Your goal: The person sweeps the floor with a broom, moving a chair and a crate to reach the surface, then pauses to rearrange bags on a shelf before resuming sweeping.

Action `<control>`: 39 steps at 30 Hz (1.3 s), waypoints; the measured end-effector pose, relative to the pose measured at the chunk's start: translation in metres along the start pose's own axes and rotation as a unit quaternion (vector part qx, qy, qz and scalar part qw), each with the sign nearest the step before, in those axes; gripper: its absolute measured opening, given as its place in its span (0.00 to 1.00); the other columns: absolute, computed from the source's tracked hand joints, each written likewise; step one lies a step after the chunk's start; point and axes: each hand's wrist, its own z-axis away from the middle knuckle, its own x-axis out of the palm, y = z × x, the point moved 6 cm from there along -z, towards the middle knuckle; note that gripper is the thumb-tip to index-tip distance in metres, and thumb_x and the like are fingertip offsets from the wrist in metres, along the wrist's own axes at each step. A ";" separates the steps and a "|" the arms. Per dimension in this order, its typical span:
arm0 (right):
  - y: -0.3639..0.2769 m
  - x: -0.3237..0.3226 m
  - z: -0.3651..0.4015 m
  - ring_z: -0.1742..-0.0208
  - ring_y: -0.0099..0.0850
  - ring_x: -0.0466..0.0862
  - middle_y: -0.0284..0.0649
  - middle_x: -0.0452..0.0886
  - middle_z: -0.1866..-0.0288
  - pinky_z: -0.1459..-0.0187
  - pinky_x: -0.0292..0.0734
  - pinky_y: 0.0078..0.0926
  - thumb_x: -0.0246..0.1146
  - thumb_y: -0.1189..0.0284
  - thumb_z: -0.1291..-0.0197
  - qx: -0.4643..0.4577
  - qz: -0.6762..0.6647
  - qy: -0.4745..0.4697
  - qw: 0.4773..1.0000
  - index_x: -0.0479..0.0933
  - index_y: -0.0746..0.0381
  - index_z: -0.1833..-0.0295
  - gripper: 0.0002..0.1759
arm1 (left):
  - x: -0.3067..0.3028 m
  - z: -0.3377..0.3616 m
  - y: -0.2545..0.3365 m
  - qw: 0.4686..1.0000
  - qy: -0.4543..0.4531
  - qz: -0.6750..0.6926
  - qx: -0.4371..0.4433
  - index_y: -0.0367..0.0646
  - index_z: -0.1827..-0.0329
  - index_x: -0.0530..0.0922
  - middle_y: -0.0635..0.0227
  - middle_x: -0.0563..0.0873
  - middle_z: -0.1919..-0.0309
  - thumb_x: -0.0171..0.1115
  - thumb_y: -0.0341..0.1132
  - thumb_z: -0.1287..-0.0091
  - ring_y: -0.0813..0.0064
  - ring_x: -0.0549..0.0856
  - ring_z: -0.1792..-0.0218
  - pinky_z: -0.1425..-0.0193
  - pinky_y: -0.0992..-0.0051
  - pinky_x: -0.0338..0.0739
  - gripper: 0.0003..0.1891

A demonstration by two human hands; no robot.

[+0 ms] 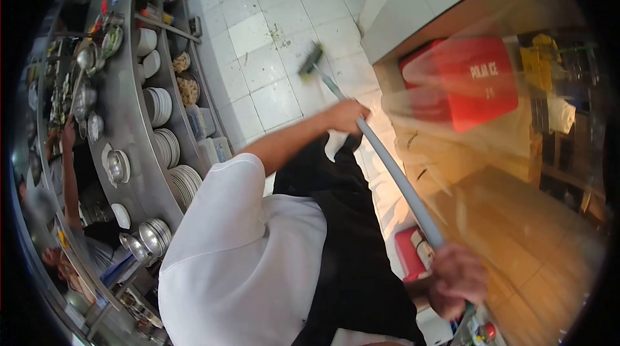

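A long-handled broom (394, 168) runs diagonally across the view, its grey pole between my two hands. Around the lower part of the pole is my left hand (349, 115), closed, with a white cloth or flap (334, 146) hanging just below it. Closer to my body, my right hand (458, 278) is closed round the upper end, slightly blurred. The green, blurred broom head (312, 60) is at the white tiled floor (268, 97). Green scraps (276, 34) lie on the tiles beyond it.
On the left, a steel counter (126, 133) carries metal bowls, with stacked white plates (171, 149) on its shelf. Another person's arm (68, 171) reaches over the far side. To the right are a red ice box (478, 81) and a brown panel-like surface (516, 217).
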 end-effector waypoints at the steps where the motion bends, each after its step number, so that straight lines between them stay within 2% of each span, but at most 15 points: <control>1: -0.018 -0.020 -0.002 0.88 0.24 0.66 0.34 0.70 0.85 0.85 0.65 0.24 0.61 0.65 0.32 -0.030 0.015 0.051 0.998 0.69 0.60 0.75 0.18 | 0.014 -0.011 0.027 1.000 -0.007 0.022 0.021 0.47 0.72 0.82 0.58 0.86 0.75 0.68 0.38 0.51 0.49 0.86 0.68 0.64 0.55 0.79 0.06; 3: -0.046 -0.054 -0.018 0.89 0.23 0.65 0.33 0.69 0.86 0.86 0.66 0.24 0.65 0.67 0.37 -0.053 -0.017 0.072 0.996 0.69 0.60 0.76 0.17 | 0.047 -0.033 0.072 0.999 -0.013 0.022 0.022 0.50 0.70 0.83 0.59 0.86 0.74 0.67 0.36 0.52 0.52 0.86 0.68 0.63 0.53 0.77 0.07; 5: -0.055 -0.061 -0.037 0.83 0.26 0.68 0.31 0.67 0.82 0.79 0.69 0.25 0.56 0.72 0.31 -0.054 0.010 -0.089 0.995 0.74 0.63 0.60 0.06 | 0.061 -0.047 0.100 0.997 -0.048 0.041 0.038 0.49 0.67 0.84 0.58 0.87 0.72 0.67 0.35 0.52 0.50 0.86 0.65 0.61 0.54 0.79 0.08; 7: -0.014 -0.093 0.003 0.89 0.25 0.64 0.32 0.67 0.87 0.87 0.62 0.26 0.67 0.73 0.43 -0.085 -0.026 -0.049 0.995 0.68 0.60 0.78 0.16 | 0.058 -0.056 0.066 0.998 -0.026 0.059 0.021 0.46 0.68 0.84 0.56 0.87 0.71 0.66 0.35 0.50 0.50 0.87 0.65 0.60 0.54 0.79 0.07; 8: 0.010 -0.073 -0.017 0.90 0.26 0.63 0.32 0.66 0.87 0.87 0.60 0.26 0.66 0.77 0.46 -0.073 -0.093 -0.098 0.988 0.68 0.61 0.79 0.15 | 0.059 -0.057 0.041 0.996 -0.010 0.087 0.008 0.44 0.69 0.84 0.54 0.87 0.71 0.65 0.35 0.48 0.49 0.87 0.65 0.59 0.54 0.80 0.06; 12: 0.108 -0.031 -0.042 0.83 0.33 0.69 0.38 0.69 0.83 0.77 0.67 0.33 0.59 0.81 0.48 0.012 -0.127 -0.094 0.987 0.69 0.66 0.77 0.08 | 0.006 -0.044 -0.086 0.980 0.156 -0.035 -0.121 0.42 0.66 0.86 0.53 0.88 0.66 0.64 0.29 0.49 0.48 0.87 0.59 0.52 0.56 0.82 0.08; 17: 0.158 -0.047 -0.058 0.78 0.36 0.72 0.42 0.73 0.79 0.70 0.72 0.38 0.59 0.77 0.42 0.067 -0.106 -0.030 0.992 0.75 0.70 0.73 0.09 | -0.055 -0.060 -0.102 0.900 0.382 -0.025 -0.209 0.40 0.63 0.84 0.52 0.87 0.62 0.62 0.24 0.45 0.48 0.85 0.55 0.48 0.58 0.80 0.08; 20: 0.122 -0.073 -0.117 0.83 0.34 0.71 0.40 0.72 0.82 0.77 0.71 0.35 0.61 0.76 0.43 -0.017 -0.062 -0.030 0.997 0.77 0.69 0.71 0.07 | -0.081 -0.095 -0.060 0.886 0.434 -0.038 -0.158 0.41 0.67 0.85 0.52 0.87 0.66 0.67 0.32 0.47 0.48 0.86 0.58 0.52 0.58 0.81 0.06; 22: 0.092 -0.074 -0.160 0.85 0.31 0.70 0.37 0.71 0.84 0.81 0.70 0.30 0.62 0.78 0.45 -0.093 -0.123 -0.102 0.983 0.77 0.68 0.71 0.05 | -0.096 -0.119 -0.011 0.928 0.354 0.023 -0.112 0.41 0.67 0.85 0.54 0.88 0.68 0.68 0.33 0.48 0.49 0.87 0.61 0.54 0.58 0.82 0.07; 27: 0.148 0.047 -0.233 0.86 0.31 0.69 0.35 0.67 0.85 0.81 0.68 0.29 0.64 0.81 0.51 -0.083 -0.106 -0.315 0.940 0.80 0.71 0.68 0.04 | -0.117 -0.149 -0.074 0.972 0.206 0.095 -0.066 0.42 0.61 0.86 0.55 0.88 0.66 0.62 0.32 0.44 0.54 0.88 0.61 0.55 0.60 0.81 0.10; 28: 0.165 0.065 -0.241 0.86 0.31 0.69 0.35 0.67 0.85 0.81 0.68 0.29 0.64 0.81 0.51 -0.081 -0.100 -0.325 0.937 0.80 0.71 0.68 0.04 | -0.129 -0.149 -0.105 0.960 0.261 0.095 -0.026 0.41 0.60 0.86 0.55 0.88 0.67 0.61 0.29 0.44 0.57 0.88 0.61 0.54 0.61 0.81 0.11; 30: 0.212 0.096 -0.258 0.84 0.31 0.71 0.36 0.72 0.81 0.80 0.70 0.30 0.57 0.76 0.34 0.000 -0.094 -0.346 0.934 0.79 0.68 0.61 0.07 | -0.170 -0.138 -0.164 0.945 0.291 0.124 -0.080 0.40 0.65 0.86 0.56 0.89 0.68 0.68 0.31 0.50 0.54 0.88 0.64 0.56 0.61 0.82 0.09; 33: 0.267 0.122 -0.295 0.83 0.30 0.72 0.36 0.73 0.81 0.78 0.71 0.30 0.57 0.74 0.31 0.064 -0.115 -0.303 0.944 0.79 0.68 0.66 0.11 | -0.229 -0.116 -0.223 0.925 0.360 0.063 -0.103 0.42 0.69 0.85 0.58 0.87 0.70 0.66 0.28 0.49 0.54 0.87 0.64 0.57 0.61 0.82 0.05; 37: 0.282 0.133 -0.362 0.88 0.27 0.67 0.32 0.68 0.87 0.81 0.69 0.29 0.61 0.69 0.29 0.068 -0.118 -0.201 0.970 0.77 0.67 0.73 0.18 | -0.299 -0.150 -0.224 0.892 0.442 0.058 -0.076 0.41 0.70 0.83 0.58 0.87 0.70 0.63 0.26 0.46 0.53 0.85 0.65 0.58 0.60 0.80 0.03; 39: 0.268 0.142 -0.398 0.89 0.28 0.66 0.32 0.68 0.87 0.81 0.68 0.29 0.62 0.73 0.34 0.043 -0.125 -0.262 0.956 0.77 0.67 0.75 0.15 | -0.329 -0.175 -0.199 0.862 0.495 0.093 -0.054 0.41 0.69 0.83 0.57 0.86 0.71 0.60 0.25 0.45 0.54 0.84 0.66 0.57 0.59 0.80 0.05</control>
